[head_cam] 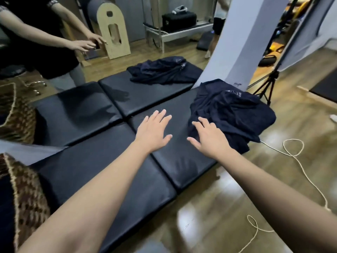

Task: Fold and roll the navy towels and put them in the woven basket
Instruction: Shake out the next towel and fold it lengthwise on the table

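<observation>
Black padded bench [102,161] runs along a mirror. At its left end sits the basket [27,207]. Left hand [153,133] hovers flat, fingers spread, holding nothing. Right hand [207,138], fingers straight, touches the near edge of the crumpled towels [235,114] just right of it.

Both arms are stretched forward, palms down. The left hand [154,132] is spread flat; the right hand [209,138] is opened, fingers extended.
</observation>
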Available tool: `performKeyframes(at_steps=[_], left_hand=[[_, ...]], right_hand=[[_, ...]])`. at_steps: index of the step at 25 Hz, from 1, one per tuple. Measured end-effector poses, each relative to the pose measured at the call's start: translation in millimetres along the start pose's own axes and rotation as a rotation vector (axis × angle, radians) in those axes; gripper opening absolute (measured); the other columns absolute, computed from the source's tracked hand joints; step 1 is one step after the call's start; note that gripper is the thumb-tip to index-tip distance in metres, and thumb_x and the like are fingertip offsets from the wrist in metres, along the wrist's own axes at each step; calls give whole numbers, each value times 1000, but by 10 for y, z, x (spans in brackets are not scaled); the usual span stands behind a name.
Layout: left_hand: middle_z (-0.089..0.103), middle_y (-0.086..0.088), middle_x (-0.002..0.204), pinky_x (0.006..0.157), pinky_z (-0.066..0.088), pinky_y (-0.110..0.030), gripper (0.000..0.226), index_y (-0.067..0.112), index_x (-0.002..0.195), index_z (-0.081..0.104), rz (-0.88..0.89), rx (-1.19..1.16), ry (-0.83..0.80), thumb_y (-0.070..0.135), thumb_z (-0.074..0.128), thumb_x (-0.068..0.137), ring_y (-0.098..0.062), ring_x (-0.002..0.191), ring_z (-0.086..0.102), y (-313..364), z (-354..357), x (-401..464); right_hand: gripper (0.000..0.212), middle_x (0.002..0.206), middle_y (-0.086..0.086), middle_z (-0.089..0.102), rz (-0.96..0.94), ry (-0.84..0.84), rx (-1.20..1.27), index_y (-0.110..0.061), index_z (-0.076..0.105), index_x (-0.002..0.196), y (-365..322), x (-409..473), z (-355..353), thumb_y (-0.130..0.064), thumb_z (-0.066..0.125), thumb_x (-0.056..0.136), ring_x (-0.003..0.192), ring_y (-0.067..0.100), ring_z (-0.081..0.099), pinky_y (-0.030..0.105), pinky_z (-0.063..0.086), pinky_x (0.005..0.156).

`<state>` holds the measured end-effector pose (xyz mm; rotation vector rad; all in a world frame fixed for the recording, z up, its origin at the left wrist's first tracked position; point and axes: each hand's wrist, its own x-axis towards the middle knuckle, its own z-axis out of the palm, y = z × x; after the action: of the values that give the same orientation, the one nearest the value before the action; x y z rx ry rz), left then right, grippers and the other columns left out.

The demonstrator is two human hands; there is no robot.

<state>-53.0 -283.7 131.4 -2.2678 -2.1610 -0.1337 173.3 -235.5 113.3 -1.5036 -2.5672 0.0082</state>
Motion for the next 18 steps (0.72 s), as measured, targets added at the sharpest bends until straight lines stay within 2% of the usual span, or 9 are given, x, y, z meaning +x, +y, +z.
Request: performKeyframes(at_steps=[7, 11, 15, 18], left_hand=[[11, 3, 169, 126, 16, -45, 72, 26, 159, 20, 139, -81, -65, 53, 48, 100, -20, 156, 9, 733, 433, 854], [16, 4, 168, 125, 18, -44, 68, 26, 158, 24, 151, -138, -96, 51, 49, 100, -20, 156, 13, 974, 658, 1470], [24, 3, 166, 120, 31, -43, 64, 25, 155, 33, 60, -243, -183, 48, 53, 99, -18, 153, 21, 1013, 972, 2036], [27, 3, 164, 111, 40, -44, 65, 25, 153, 34, -35, -213, -292, 48, 56, 97, -20, 148, 31, 895, 1258, 2262]], right_hand=[[69, 159, 4, 29, 250, -105, 86, -21, 38, 150, 912, -175, 232, -59, 54, 95, 127, 35, 49, 48, 49, 96], [65, 150, 2, 37, 310, -112, 113, -21, 41, 148, 1421, 146, 347, -56, 57, 95, 124, 32, 50, 47, 49, 95], [61, 140, 2, 44, 385, -161, 152, -22, 44, 144, 1879, 521, 499, -54, 59, 94, 119, 31, 53, 49, 52, 90], [59, 139, 2, 45, 429, -189, 165, -22, 44, 143, 2153, 587, 683, -53, 59, 95, 120, 31, 53, 47, 51, 90]])
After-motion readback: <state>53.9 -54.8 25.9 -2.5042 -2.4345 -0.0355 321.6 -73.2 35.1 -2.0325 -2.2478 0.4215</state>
